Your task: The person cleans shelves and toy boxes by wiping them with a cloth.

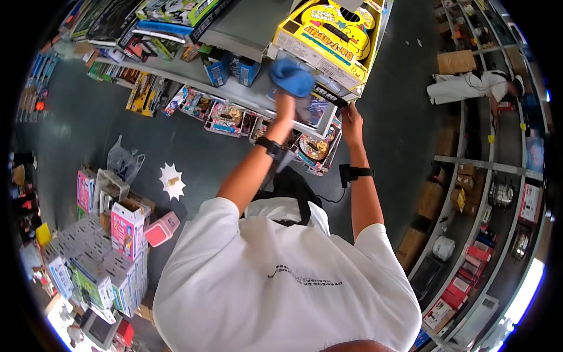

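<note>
And the left hand (285, 104) had a bunched blue cloth (291, 77) in its grip, blurred above the grey shelf (243, 95), just beside the yellow COOL MUSIC box (322, 47)! The right hand (352, 122) met that box's near corner; whether it gripped, I couldn't tell.

The left forearm (243, 175) slants inward to a blurred left hand (285, 108) over the shelf's (242, 94) front edge, its fingers largely hidden, while the right forearm (365, 193) runs nearly straight forward to the right hand (352, 125), raised just beside the shelf's near right corner.
</note>
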Motion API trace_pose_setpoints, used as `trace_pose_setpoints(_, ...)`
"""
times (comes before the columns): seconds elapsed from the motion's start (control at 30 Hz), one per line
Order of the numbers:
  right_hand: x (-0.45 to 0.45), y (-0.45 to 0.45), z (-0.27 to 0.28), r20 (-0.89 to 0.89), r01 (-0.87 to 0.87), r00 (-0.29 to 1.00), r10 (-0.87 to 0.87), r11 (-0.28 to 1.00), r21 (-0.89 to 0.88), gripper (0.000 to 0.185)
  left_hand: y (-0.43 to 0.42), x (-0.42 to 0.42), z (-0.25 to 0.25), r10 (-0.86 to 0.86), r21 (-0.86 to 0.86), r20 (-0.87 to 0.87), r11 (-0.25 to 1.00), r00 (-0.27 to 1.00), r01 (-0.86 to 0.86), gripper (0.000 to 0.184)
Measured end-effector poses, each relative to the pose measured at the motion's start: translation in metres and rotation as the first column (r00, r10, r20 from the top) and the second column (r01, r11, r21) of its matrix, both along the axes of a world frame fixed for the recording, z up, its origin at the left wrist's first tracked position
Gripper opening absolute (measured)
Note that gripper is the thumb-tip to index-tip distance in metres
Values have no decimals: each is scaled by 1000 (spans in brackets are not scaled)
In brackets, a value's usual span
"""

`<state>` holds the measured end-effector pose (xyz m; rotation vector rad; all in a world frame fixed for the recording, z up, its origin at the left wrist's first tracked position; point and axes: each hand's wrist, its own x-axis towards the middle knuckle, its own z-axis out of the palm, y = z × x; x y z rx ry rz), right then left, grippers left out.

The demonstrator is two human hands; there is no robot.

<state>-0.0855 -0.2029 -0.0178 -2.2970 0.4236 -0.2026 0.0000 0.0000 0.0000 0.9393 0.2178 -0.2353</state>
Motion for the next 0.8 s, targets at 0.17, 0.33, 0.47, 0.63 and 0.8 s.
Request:
trace_pose_setpoints(0.17, -18, -14, 5, 172, -107, 985, -12, 740, 664, 52, -76, -54, -42, -416, 387, 190, 864, 889, 322, 57)
trace_pose_setpoints(0.33, -55, -65, -26, 73, -283, 945, 319, 687, 669, 60, -71, -60, -44, -748, 665, 314, 613, 585, 427, 59)
trace_pose_setpoints(0.47, -48, -91, -9, 190, -285, 958, 213, 665, 690, 41, -54, -51, -23, -868, 713, 225, 457, 443, 533, 59)
trace_pose_setpoints(0.63, 15, -135, -3, 318, -198, 940, -128, 554, 808, 42, -40, -37, 17, -757, 645, 155, 564, 634, 516, 52)
trace_pose_setpoints(0.8, 106, -153, -5, 234, -136, 967, -105, 563, 815, 55, -18, -23, 40, -479, 678, 289, 713, 829, 176, 30)
